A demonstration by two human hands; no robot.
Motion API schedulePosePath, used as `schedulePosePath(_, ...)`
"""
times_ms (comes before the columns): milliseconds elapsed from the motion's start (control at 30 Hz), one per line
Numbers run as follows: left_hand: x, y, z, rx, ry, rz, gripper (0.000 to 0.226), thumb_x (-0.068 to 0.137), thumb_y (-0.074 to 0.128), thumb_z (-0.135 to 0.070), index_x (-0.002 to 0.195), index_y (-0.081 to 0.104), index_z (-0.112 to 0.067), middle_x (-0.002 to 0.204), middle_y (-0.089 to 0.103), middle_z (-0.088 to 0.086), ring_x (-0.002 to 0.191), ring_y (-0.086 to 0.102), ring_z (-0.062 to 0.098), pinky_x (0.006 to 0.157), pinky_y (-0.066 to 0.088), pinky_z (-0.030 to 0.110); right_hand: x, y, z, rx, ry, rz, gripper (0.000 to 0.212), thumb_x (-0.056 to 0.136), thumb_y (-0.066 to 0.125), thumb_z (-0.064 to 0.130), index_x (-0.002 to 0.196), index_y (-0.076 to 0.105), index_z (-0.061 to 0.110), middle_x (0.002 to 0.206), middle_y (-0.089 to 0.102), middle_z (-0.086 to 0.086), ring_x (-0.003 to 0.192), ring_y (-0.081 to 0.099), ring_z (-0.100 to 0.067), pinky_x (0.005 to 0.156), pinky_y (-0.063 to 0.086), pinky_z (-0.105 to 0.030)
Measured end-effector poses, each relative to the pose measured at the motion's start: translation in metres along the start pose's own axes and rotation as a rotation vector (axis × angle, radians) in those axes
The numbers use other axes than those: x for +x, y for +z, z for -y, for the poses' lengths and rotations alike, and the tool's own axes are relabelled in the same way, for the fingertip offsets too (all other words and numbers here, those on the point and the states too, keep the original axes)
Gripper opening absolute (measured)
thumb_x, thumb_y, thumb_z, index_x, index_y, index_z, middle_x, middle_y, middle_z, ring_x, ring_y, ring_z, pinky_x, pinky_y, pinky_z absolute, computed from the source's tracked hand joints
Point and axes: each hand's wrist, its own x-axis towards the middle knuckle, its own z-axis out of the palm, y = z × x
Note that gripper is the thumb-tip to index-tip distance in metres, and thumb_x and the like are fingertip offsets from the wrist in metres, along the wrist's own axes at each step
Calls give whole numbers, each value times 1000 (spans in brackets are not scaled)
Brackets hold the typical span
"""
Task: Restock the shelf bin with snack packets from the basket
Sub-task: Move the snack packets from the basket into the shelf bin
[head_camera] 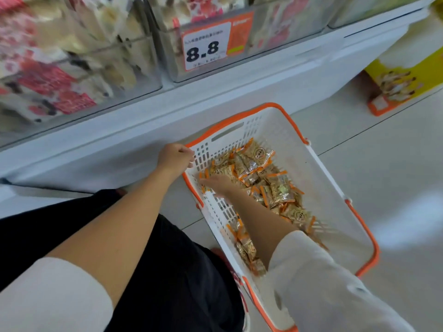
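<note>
Down in the white-and-orange basket (314, 178), my right hand (215, 184) rests on the snack packets (278, 190). It is too blurred for me to tell whether it grips any. Just left of it, my left hand (176, 158) curls round the basket's rim. Clear shelf bins (282, 27) sit above.

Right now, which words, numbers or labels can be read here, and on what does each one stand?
"8.8" on the price tag clipped to the clear shelf bin.
Small print above and below that number: too blurred to read.
White word on the tag's orange part: blurred.
Round labels on the snack packets in the basket: too small to read.
On the yellow box: no readable text.
</note>
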Motion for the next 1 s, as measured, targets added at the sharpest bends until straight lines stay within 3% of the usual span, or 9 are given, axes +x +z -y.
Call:
schedulePosePath(100,4,1,0,-49,-7,-22,20,89,58,-7,73,64,-17,73,67,1,56,61,12,52,44,21,13,21,7,-52,-59,-66,39,95,58,29,131,52,16,89,63,-3,64,51,-9,54,44,-20)
schedulePosePath(200,6,5,1,-67,-21,-31,21,89,57,-8,71,64,-17,72,66,1,55,60,11,53,44,21,26,27,3,-239,-117,-142,8,96,49,19,90,51,15,66,45,3,58,45,-11,50,35,-23)
schedulePosePath(267,5,7,0,-75,-23,-35,23,88,57,-8,69,64,-18,71,67,2,57,61,11,60,46,23,23,22,1,-250,-147,-184,30,96,48,17,70,35,25,65,42,5,60,45,-15,48,32,-24)
schedulePosePath(400,-1,8,-9,-87,-7,-14,27,88,55,-7,65,63,-17,68,67,3,62,62,15,69,52,31,3,-6,10,-145,-168,-282,26,101,39,22,76,43,26,62,42,1,54,41,-17,48,30,-27)
schedulePosePath(467,-8,7,-18,-67,33,17,26,88,54,-8,67,64,-18,74,70,5,69,64,19,76,56,36,-10,-31,23,-86,-162,-293,32,103,37,20,76,54,13,64,45,-4,60,43,-19,52,31,-29)
schedulePosePath(667,-33,-9,-61,98,189,92,24,95,53,-13,114,69,-14,113,65,5,104,62,21,88,48,29,-90,-98,88,184,-269,-92,16,96,53,17,95,63,5,65,54,-3,52,49,-15,49,45,-24)
schedulePosePath(800,-62,-33,-94,55,283,163,26,96,57,-12,121,64,-4,114,62,3,100,63,20,75,51,20,-159,-117,136,101,-406,52,16,97,52,15,90,64,7,67,53,-1,53,48,-12,58,48,-24)
schedulePosePath(900,-90,-63,-115,-59,327,141,26,96,58,-11,120,65,-2,117,67,13,101,64,25,91,53,36,-210,-122,166,-25,-512,59,21,96,57,21,105,70,7,83,67,-3,64,60,-14,72,56,-29)
schedulePosePath(1000,-123,-98,-139,-148,327,167,23,96,60,-25,112,68,-11,103,69,5,94,64,17,86,53,33,-259,-122,195,-169,-627,14,19,95,61,27,99,71,12,83,65,-3,62,56,-13,66,51,-26)
